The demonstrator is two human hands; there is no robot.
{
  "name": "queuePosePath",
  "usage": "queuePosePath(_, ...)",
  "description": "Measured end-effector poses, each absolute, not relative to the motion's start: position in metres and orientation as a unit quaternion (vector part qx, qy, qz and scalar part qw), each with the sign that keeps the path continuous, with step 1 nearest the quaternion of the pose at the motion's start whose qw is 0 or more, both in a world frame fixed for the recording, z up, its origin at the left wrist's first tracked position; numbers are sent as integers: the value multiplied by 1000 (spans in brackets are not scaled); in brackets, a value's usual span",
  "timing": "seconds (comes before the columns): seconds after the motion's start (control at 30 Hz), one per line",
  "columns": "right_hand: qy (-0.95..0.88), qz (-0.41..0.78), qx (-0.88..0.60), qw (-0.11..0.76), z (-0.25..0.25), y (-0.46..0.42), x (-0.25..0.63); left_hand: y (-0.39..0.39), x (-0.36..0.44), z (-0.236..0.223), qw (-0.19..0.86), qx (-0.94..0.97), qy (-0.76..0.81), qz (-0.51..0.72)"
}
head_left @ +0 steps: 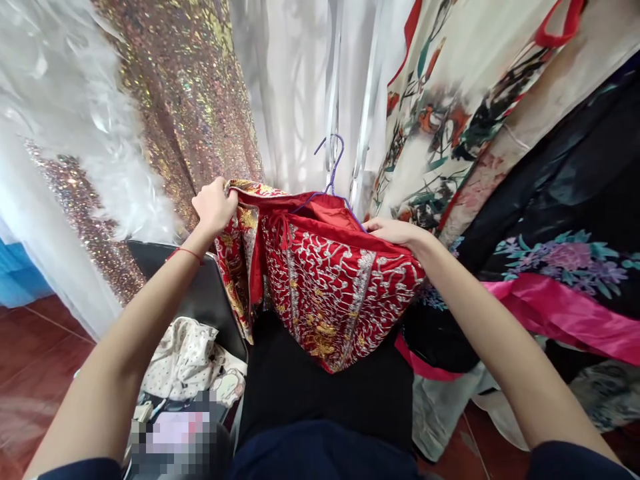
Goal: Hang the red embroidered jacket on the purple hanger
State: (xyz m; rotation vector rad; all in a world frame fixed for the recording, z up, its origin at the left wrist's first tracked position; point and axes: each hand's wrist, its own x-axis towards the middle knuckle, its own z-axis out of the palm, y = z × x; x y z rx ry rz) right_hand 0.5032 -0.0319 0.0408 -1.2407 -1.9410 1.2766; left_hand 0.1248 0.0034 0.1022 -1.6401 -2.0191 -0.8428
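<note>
Our left hand (217, 203) is closed on the upper edge of a red embroidered garment (320, 287), thumb and fingers folded over the cloth. Our right hand (395, 232) bends over the other end of that edge, part-closed with its fingers together; it seems to hold the fabric beside the hanger, though we cannot tell how tightly, since its fingertips are partly hidden.

Between our two hands the garment hangs in front of us, above the black cloth (325, 400) over our lap, its silver and gold pattern narrowing to a point at the bottom. At our left, a red and gold panel (234, 257) hangs down from our grip; we cannot tell whether it belongs to the same piece.

As for progress, we judge the hanging to be partly done. The purple hanger (334, 179) is inside the open top, one arm running into the red lining and the other reaching toward our right hand. Its hook stands up before the white curtain (295, 87), and we see no rail holding it. What seems left is evening the cloth over the hanger, as the left side sits bunched, and the red ties (285, 233) dangle at the front.
</note>
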Motion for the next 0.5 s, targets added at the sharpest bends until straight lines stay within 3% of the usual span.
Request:
queuePosePath(0.1, -713, 409, -451, 347, 39, -39, 517, 7, 135, 111, 239, -605, -703, -287)
queuePosePath(0.23, -665, 205, -477, 536, 36, -46, 529, 14, 142, 112, 242, -640, -690, -238)
queuePosePath(0.33, -637, 68, -481, 599, 30, -49, 530, 20, 144, 100, 206, -678, -690, -150)
queuePosePath(0.4, -653, 102, -476, 581, 26, -50, 530, 23, 145, 86, 179, -693, -692, -95)
queuePosePath(0.5, -679, 310, -474, 467, 21, -54, 534, 26, 144, 64, 142, -694, -703, -58)
